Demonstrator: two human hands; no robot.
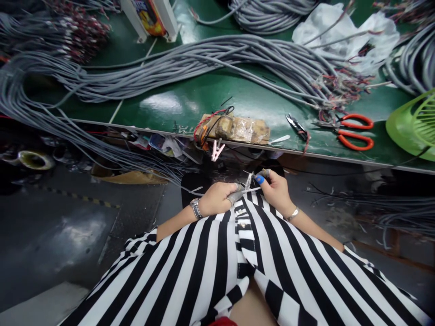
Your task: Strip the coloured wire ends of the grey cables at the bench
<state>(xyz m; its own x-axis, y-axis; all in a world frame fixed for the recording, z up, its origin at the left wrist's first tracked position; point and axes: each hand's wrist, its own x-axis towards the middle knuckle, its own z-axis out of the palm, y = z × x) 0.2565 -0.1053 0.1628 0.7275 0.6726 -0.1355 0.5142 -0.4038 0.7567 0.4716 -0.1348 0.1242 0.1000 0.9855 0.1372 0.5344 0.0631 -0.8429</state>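
My left hand (219, 198) is closed around a thin grey cable (251, 190) in front of my striped shirt, below the table's front edge. Close beside it, my right hand (274, 189) pinches at the cable's end, where whitish stripped strands (249, 180) stick up. Grey coverings sit on some fingertips, and a blue one (259, 179) is on a right finger. The exact grip on the strands is too small to make out. Orange-handled scissors (355, 131) and small snips (296, 127) lie on the table beyond my hands.
A long bundle of grey cables (190, 68) crosses the green table (163, 106) and hangs off its left side. A taped block (238, 128) with wires and a pink clip (216, 150) sits at the front edge. A green basket (413, 124) stands at right.
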